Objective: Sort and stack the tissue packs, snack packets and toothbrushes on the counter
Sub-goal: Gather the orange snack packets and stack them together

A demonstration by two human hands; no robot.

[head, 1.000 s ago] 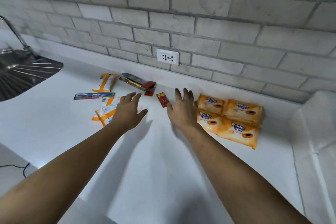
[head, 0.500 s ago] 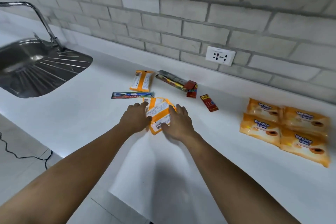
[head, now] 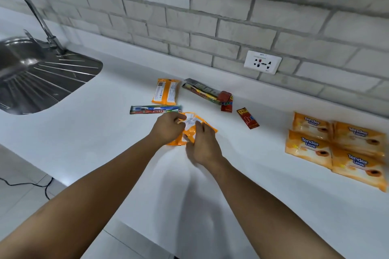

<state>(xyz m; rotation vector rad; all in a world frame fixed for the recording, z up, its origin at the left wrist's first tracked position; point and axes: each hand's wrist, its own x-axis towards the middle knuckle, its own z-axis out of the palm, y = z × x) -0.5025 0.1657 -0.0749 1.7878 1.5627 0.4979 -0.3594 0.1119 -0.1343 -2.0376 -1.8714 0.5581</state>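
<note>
Head view of the white surface (head: 242, 174) with both of my hands at centre. My left hand (head: 167, 129) and right hand (head: 202, 145) close together on a small overlapping heap of orange tissue packs (head: 192, 125), label side up; the left fingers curl over the heap's left edge, the right fingers press its near right side, so both hands are grasping the packs and not yet lifting them. A fifth face-down orange tissue pack (head: 166, 91) lies apart, farther back, and a packaged toothbrush (head: 154, 109) lies just beyond the left hand, nearly touching the heap. A second toothbrush pack (head: 201, 90) rests near the wall with red snack packets (head: 226, 101) at its right end, and one red snack packet (head: 248, 118) lies alone to the right. Four sorted tissue packs (head: 334, 145), marked "Tender Love", sit in a neat block at far right, well apart from my hands. I judge the step to be gathering the loose packs for that block. Risks: the slick wrappers may slide over one another and fan out if I squeeze unevenly; my left knuckles may nudge the near toothbrush askew; a pack carried label-up would break the block's face-up order.
</note>
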